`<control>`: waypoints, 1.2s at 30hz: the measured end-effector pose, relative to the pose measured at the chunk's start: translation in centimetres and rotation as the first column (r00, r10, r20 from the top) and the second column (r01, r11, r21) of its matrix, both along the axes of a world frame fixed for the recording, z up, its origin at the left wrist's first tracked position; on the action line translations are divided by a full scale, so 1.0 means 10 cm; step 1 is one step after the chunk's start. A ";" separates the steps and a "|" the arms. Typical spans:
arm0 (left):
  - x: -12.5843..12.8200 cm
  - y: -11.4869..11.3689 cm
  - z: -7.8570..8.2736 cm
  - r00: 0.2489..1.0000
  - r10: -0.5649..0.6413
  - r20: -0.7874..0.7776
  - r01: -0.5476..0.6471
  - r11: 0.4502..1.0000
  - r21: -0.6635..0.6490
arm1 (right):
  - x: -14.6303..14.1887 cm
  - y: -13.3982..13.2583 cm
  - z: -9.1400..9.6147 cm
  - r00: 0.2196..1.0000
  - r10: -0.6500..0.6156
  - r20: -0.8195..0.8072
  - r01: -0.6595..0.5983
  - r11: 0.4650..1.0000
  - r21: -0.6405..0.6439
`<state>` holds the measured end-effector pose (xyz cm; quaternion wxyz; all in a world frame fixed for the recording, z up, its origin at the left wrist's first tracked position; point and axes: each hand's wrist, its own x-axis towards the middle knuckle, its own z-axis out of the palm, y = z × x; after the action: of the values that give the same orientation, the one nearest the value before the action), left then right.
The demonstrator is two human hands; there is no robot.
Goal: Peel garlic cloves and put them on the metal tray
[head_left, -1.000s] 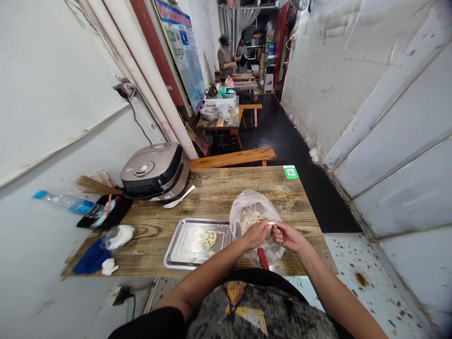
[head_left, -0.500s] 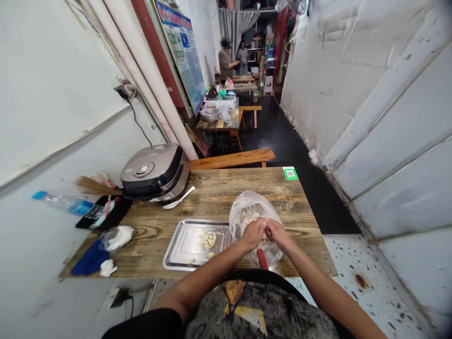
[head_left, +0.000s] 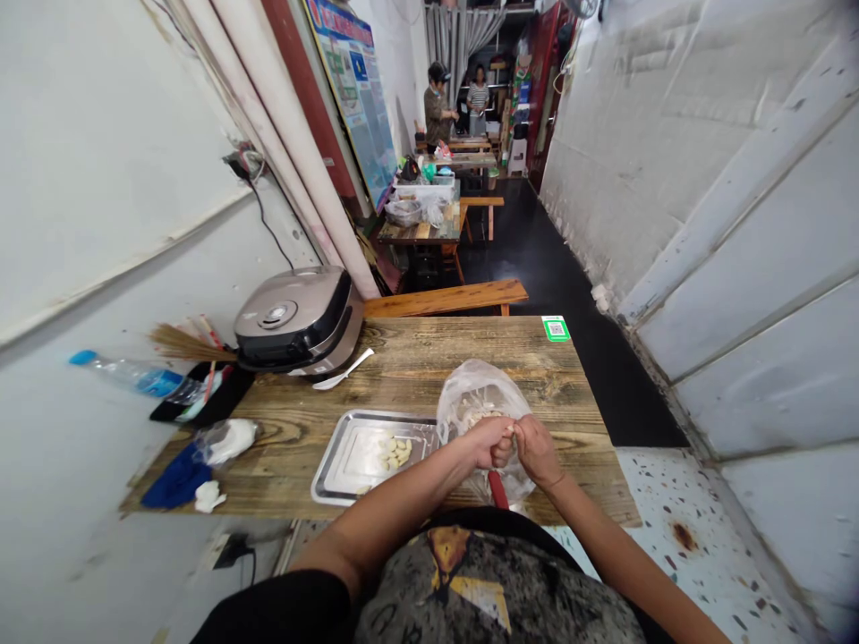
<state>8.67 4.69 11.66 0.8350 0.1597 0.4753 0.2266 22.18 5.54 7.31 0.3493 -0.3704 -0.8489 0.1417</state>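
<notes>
Both hands meet over a clear plastic bag [head_left: 451, 398] that holds pale garlic and papery skins. My left hand [head_left: 492, 441] is closed, its thumb and finger pinching a small pale garlic clove [head_left: 514, 428]. Against the same clove press the fingertips of my right hand [head_left: 539, 450], also closed; most of it is hidden by the fingers. A red handle [head_left: 497, 490] sticks out of the bag's near side, and its other end cannot be seen. Left of the bag, a metal tray [head_left: 327, 458] carries several peeled garlic cloves [head_left: 395, 452], partly behind my left forearm.
A grey electric cooker [head_left: 295, 317] stands at the table's back left, with a white plastic spoon [head_left: 344, 369] beside it. A water bottle [head_left: 134, 376], a blue cloth [head_left: 175, 483] and a white bag [head_left: 232, 443] lie at left. Two people stand far back.
My hands have turned at the wrists, the left curling more into a fist and the right lifting its knuckles. The view has shifted slightly.
</notes>
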 end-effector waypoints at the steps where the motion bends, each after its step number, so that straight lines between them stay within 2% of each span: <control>1: -0.02 0.01 -0.01 0.997 -0.020 0.072 0.023 0.999 -0.046 | 0.01 0.00 0.00 1.000 0.016 0.001 -0.016 1.000 -0.007; 4: -0.03 0.03 -0.03 0.968 0.000 0.251 0.035 0.990 -0.137 | 0.03 0.01 0.00 0.999 0.049 0.014 -0.049 0.998 -0.032; 7: -0.03 0.02 -0.02 0.953 0.040 0.300 0.003 0.990 -0.143 | 0.03 0.01 0.02 0.998 0.069 -0.002 -0.069 0.996 -0.050; 10: -0.06 -0.02 0.03 0.960 0.109 0.257 -0.105 0.994 -0.029 | 0.02 0.00 0.05 0.998 0.025 -0.059 -0.029 0.997 -0.069; 13: -0.10 -0.08 0.09 0.961 0.147 0.234 -0.191 0.965 0.180 | 0.05 -0.01 0.07 0.990 -0.065 -0.129 0.049 0.991 -0.124; 15: -0.12 -0.11 0.09 0.961 0.196 0.194 -0.253 0.908 0.334 | 0.07 -0.01 0.09 0.980 -0.124 -0.154 0.093 0.977 -0.194; 17: -0.12 -0.14 0.05 0.958 0.267 0.105 -0.283 0.825 0.488 | 0.09 -0.02 0.11 0.971 -0.156 -0.180 0.102 0.955 -0.278; 20: -0.11 -0.16 -0.02 0.947 0.314 -0.068 -0.185 0.708 0.681 | 0.09 -0.05 0.17 0.959 -0.125 -0.255 0.008 0.910 -0.415; 23: -0.11 -0.16 -0.05 0.912 0.355 -0.207 -0.063 0.618 0.784 | 0.06 -0.08 0.23 0.918 -0.121 -0.378 -0.134 0.802 -0.582; 25: -0.11 -0.15 -0.04 0.902 0.365 -0.228 -0.035 0.591 0.806 | 0.04 -0.08 0.29 0.880 -0.150 -0.451 -0.204 0.739 -0.642; 26: -0.11 -0.14 -0.03 0.905 0.364 -0.221 -0.044 0.595 0.803 | 0.04 -0.08 0.33 0.870 -0.152 -0.469 -0.221 0.729 -0.647; 28: -0.09 -0.10 0.00 0.903 0.379 -0.202 -0.088 0.624 0.777 | 0.04 -0.06 0.42 0.882 -0.118 -0.457 -0.220 0.753 -0.620; 31: -0.05 -0.02 0.06 0.889 0.423 -0.177 -0.161 0.650 0.743 | 0.03 -0.04 0.54 0.919 -0.038 -0.392 -0.168 0.861 -0.480; 33: -0.02 0.02 0.08 0.872 0.465 -0.152 -0.223 0.654 0.723 | 0.02 -0.03 0.58 0.936 0.045 -0.350 -0.177 0.917 -0.357; 36: -0.03 0.02 0.11 0.862 0.497 -0.100 -0.304 0.665 0.683 | 0.02 -0.04 0.56 0.945 0.082 -0.317 -0.163 0.958 -0.237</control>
<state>8.38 4.92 12.73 0.5810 0.3575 0.5030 0.5307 22.34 5.15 12.93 0.4145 -0.3330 -0.7805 0.3287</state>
